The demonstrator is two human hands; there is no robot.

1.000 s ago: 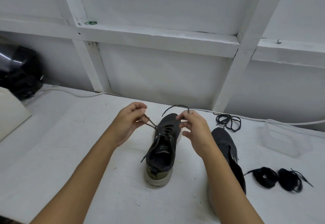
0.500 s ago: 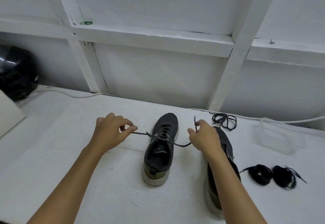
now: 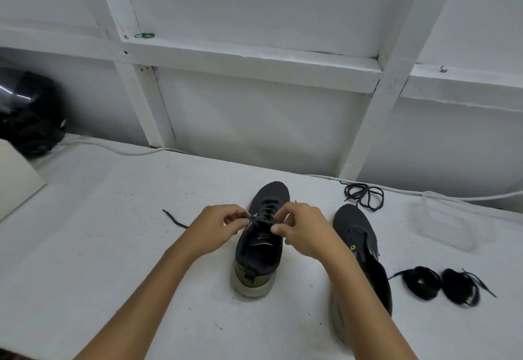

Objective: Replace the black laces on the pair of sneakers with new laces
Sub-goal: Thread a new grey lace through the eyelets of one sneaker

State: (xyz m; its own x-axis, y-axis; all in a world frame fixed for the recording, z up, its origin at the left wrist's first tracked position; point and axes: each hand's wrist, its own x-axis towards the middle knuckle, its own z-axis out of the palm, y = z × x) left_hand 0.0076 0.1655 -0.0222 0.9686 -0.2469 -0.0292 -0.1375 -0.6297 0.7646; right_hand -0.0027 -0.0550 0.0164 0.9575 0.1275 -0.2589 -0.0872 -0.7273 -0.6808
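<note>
A dark grey sneaker (image 3: 259, 249) stands upright in the middle of the white table, toe pointing away from me. Its black lace (image 3: 261, 219) crosses the eyelets near the tongue. My left hand (image 3: 218, 226) pinches the lace on the shoe's left side. My right hand (image 3: 302, 228) pinches it on the right side, just above the tongue. One loose lace end (image 3: 174, 219) trails on the table to the left. The second sneaker (image 3: 358, 246) lies to the right, partly hidden behind my right forearm.
A loose black lace (image 3: 365, 197) lies coiled near the wall at the back right. Two bundled black laces (image 3: 441, 286) sit right of the second sneaker. A clear plastic box (image 3: 455, 219) stands at the far right. A black helmet (image 3: 28, 113) rests at the far left.
Both hands have come back together over the sneaker's tongue after pulling the lace out wide to either side. The lace end now lies on the table at the left.
</note>
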